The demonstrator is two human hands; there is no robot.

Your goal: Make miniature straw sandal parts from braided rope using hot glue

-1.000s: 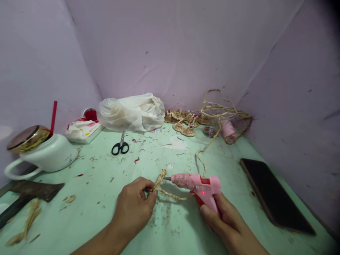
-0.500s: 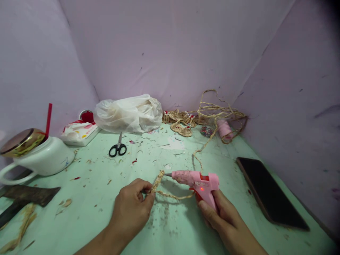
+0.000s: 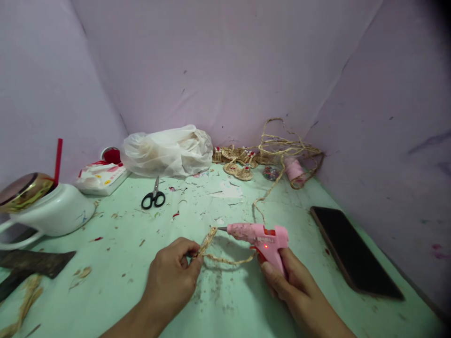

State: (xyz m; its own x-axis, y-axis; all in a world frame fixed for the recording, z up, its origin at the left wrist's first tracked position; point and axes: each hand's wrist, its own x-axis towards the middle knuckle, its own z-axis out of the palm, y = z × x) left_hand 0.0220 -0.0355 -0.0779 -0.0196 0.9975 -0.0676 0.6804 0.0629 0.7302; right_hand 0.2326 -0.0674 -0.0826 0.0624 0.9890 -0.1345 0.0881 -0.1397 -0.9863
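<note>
braided straw piece (image 3: pixel 207 241) pinched in left hand (image 3: pixel 173 272), extending beyond its fingertips toward pink glue gun (image 3: pixel 260 237)

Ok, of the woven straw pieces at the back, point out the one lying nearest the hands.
The curved piece with a red bead toward its right end; it lies forward, while the other pieces bunch behind it.

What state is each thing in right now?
Left hand: fingers pinching the braid.
Right hand: gripping the glue gun.
Glue gun: red light on.
Braid: pinched, tip by the nozzle.
Scissors: lying, blades together.
Phone: screen dark.
Bag: crumpled.
Cord: loosely looped.
Mug: gold piece tilted on top.
Hatchet: lying flat.
</note>
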